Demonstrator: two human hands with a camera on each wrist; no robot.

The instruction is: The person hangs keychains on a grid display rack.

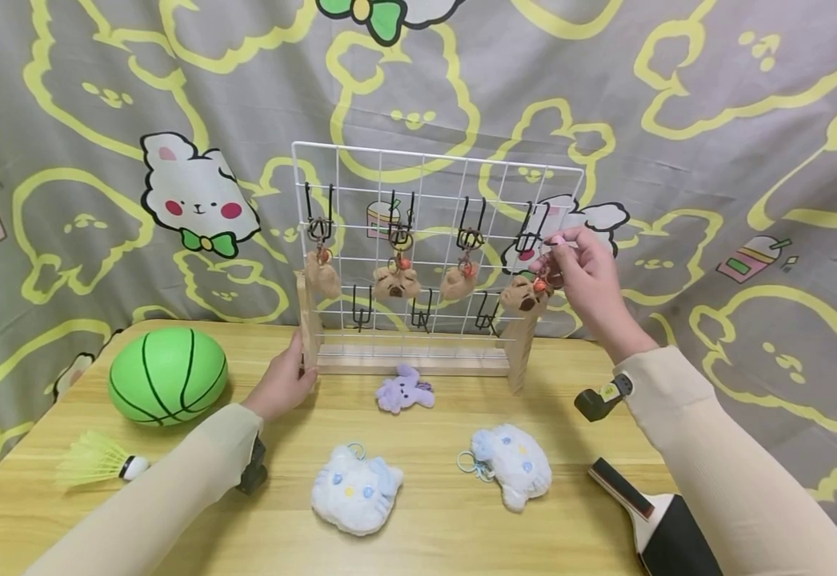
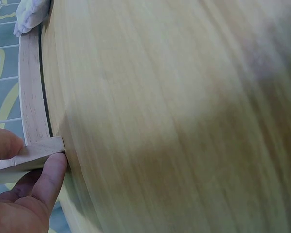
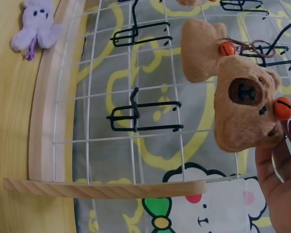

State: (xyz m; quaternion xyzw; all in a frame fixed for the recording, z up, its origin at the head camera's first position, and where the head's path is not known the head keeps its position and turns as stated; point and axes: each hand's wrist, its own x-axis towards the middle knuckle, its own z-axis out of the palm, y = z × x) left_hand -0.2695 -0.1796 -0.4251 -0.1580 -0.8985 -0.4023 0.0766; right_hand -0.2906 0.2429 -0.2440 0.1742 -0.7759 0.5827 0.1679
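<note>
Head: bear charm (image 1: 522,294) hangs just below the end hook (image 1: 530,241) — a miss could drop it.
Left wrist: left hand (image 2: 26,204) clamps fingers on the wooden end (image 2: 39,151); slackening could wobble it.
Right wrist: right hand (image 3: 283,194), fingers pinching past the bell (image 3: 283,108), might slip.

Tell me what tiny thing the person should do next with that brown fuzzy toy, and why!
I'd probably settle the brown toy onto the rightmost upper hook: the right grip holds the toy close to it, and three similar toys already hang along that row. The left grip holds the wooden post, which may keep things steady.
</note>
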